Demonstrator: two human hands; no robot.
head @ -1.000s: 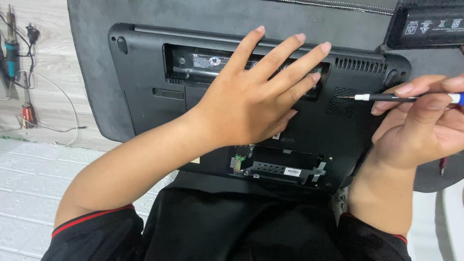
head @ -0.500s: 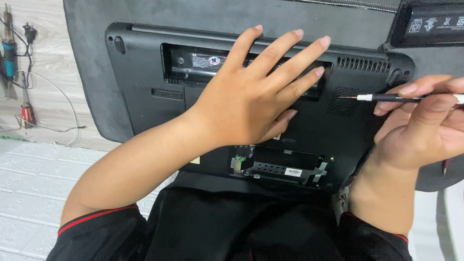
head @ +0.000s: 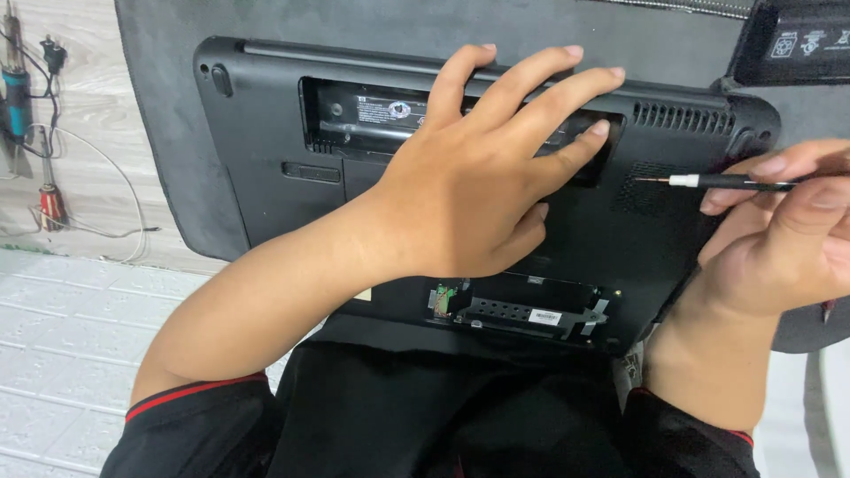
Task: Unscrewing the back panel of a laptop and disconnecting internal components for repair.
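A slim black screwdriver [head: 739,182] was pinched between the thumb and fingers of the right hand [head: 779,239], its white collar and fine metal tip pointed left and held just over the vent grille at the right end of an upturned black laptop [head: 266,168]. The left hand [head: 482,177] was laid flat and open on the middle of the laptop's underside, nothing being gripped by it; its fingers were spread toward the far right, and the fingertips were rested over the long, emptied battery bay. The laptop was lain on a dark grey felt mat [head: 168,133], which was spread over a pale wood-grain tabletop [head: 80,97] at the far left; nearer, a white panelled surface [head: 62,354] was seen at the left. At the far left edge a blue-handled tool [head: 16,88], a small red-handled screwdriver [head: 51,199] and thin white and black cords were seen on the wood. A black pouch with white symbols [head: 797,40] was placed at the far right corner. The laptop's base was matt black plastic; a small compartment at its near edge had been left uncovered, and a perforated metal bracket [head: 518,312] and a green circuit piece were exposed there. Black sleeves with red trim were worn on both arms.
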